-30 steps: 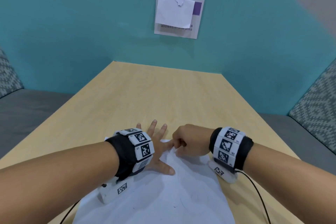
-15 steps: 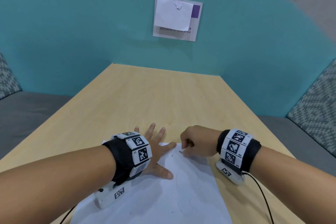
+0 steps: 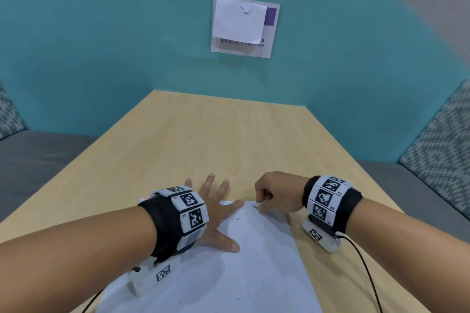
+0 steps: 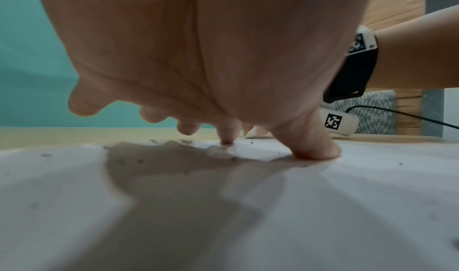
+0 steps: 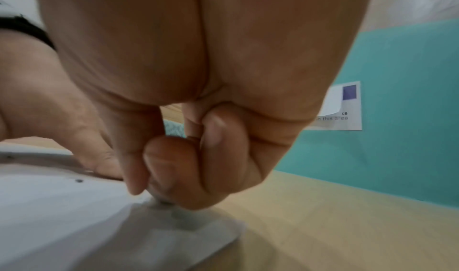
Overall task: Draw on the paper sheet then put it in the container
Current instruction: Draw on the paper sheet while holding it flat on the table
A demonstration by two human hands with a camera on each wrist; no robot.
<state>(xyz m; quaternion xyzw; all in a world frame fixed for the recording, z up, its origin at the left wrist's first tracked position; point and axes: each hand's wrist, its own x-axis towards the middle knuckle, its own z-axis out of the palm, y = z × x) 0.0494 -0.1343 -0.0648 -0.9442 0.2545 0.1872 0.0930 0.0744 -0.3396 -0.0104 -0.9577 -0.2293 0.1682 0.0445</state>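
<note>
A white paper sheet (image 3: pixel 229 277) lies on the near end of the wooden table (image 3: pixel 229 140), with faint curved pencil lines (image 3: pixel 256 249) on it. My left hand (image 3: pixel 223 221) lies flat with its fingers spread, and the thumb and index finger press the sheet's far left part (image 4: pixel 248 153). My right hand (image 3: pixel 262 204) is curled at the sheet's far right corner (image 5: pixel 211 234). It pinches a small drawing tool whose thin dark tip (image 3: pixel 255 207) touches the paper. The rest of the tool is hidden inside the fingers (image 5: pixel 168 177). No container is in view.
A teal wall (image 3: pixel 101 46) with a printed notice (image 3: pixel 244 26) closes off the table's far end. Grey benches with patterned cushions (image 3: pixel 437 155) run along both sides. A black cable (image 3: pixel 366 269) trails from my right wrist over the table.
My right hand has slid to the right along the sheet's far edge, away from the left index finger that it was touching. The left hand has stayed flat on the paper.
</note>
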